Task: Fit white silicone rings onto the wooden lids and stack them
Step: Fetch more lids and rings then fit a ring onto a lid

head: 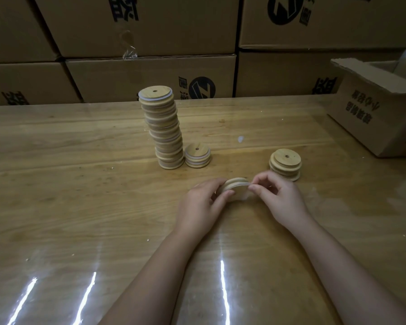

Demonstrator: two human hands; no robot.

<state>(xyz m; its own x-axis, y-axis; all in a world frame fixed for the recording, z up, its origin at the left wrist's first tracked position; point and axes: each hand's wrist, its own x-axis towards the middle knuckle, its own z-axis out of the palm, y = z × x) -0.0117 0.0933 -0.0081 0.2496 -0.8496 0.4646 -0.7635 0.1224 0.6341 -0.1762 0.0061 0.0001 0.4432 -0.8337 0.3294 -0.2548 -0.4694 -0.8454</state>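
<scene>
Held lid [236, 186] half hidden behind fingers [222, 199]; carton [373, 118] cropped right.

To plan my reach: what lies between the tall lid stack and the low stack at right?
Head view: a short pile of ringed lids beside the tall stack; then bare table up to the low stack.

Wooden worktop [80, 184], grain and knots visible, under a glossy clear cover sheet [223, 277] showing streaks of reflected light. A small white speck [240, 138] lies on it mid-surface. Closed cardboard cartons [138, 26] with black printing are stacked along the far edge; one bears a loose strip of clear tape [129, 50]. An open carton [373, 118] stands at the right, flaps raised.
</scene>
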